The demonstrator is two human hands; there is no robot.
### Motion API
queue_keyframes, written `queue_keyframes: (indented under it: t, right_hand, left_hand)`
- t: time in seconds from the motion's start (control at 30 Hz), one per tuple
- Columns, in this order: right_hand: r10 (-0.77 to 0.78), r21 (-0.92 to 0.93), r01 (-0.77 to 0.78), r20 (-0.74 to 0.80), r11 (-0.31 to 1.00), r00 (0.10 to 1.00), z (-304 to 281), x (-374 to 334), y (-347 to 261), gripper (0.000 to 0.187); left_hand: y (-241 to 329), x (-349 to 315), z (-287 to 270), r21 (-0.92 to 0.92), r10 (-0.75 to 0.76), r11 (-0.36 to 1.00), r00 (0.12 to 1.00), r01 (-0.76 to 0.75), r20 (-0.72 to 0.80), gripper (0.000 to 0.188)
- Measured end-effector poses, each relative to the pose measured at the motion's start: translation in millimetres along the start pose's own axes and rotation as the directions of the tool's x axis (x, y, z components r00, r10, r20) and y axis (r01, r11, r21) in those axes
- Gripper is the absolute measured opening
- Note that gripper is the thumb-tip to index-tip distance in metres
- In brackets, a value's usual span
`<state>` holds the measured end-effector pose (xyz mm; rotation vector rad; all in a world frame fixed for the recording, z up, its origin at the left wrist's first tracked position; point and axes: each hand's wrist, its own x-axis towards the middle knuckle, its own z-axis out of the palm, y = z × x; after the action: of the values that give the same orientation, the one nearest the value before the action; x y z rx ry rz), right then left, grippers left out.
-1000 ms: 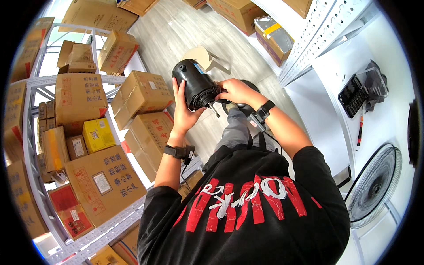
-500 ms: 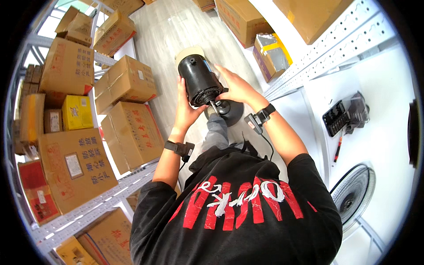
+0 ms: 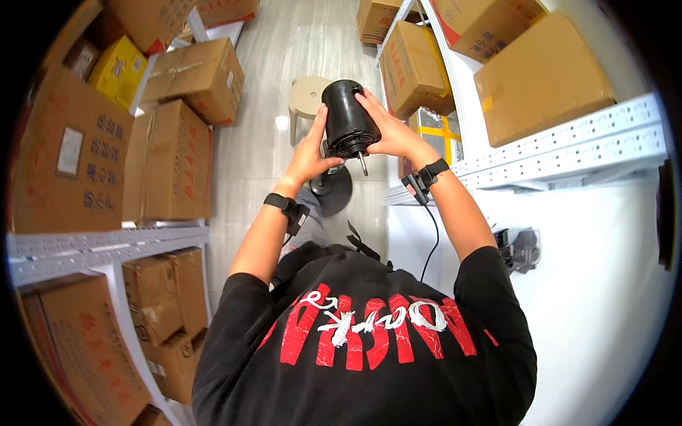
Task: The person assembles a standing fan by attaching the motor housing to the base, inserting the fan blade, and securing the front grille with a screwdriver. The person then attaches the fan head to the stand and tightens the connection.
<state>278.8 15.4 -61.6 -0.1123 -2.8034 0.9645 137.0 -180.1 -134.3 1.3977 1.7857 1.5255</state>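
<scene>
Both my hands hold a black cylindrical motor [image 3: 348, 117] raised in front of me. My left hand [image 3: 311, 148] grips its left side, fingers reaching up along the housing. My right hand [image 3: 387, 131] wraps the right side. A thin metal shaft [image 3: 363, 164] sticks out of the motor's lower end, pointing toward me. Below the motor, a round black base [image 3: 335, 189] with a short post stands on the floor. Each wrist wears a black band, and a thin black cable [image 3: 430, 238] hangs from the right one.
A beige round stool [image 3: 307, 94] stands on the grey floor beyond the motor. Cardboard boxes [image 3: 170, 160] fill the metal shelves on the left, and more boxes [image 3: 540, 78] sit on the white rack at right. A small black device [image 3: 518, 248] lies on the white surface.
My hands have carried the motor farther from my body and tipped it more upright, shaft end toward me. The view has swung toward the right-hand rack.
</scene>
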Motion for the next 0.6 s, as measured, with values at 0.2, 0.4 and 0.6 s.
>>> queue_keyframes:
  t: [0.2,0.4,0.6]
  right_hand:
    - [0.082,0.028,-0.082,-0.008,0.996,0.997,3,-1,-9,0.113]
    - [0.100,-0.018,-0.101,-0.025,0.995,0.995,9,-3,-11,0.112]
    - [0.084,0.012,-0.084,-0.035,0.996,0.996,18,-6,-5,0.109]
  left_hand:
    - [1,-3,4,-0.103,0.045,0.994,0.998,-0.048,-0.031,0.117]
    - [0,-6,-3,-0.065,0.073,0.995,0.997,-0.074,-0.017,0.115]
    - [-20,-31,24,-0.152,0.052,0.986,0.991,-0.070,-0.122,0.119]
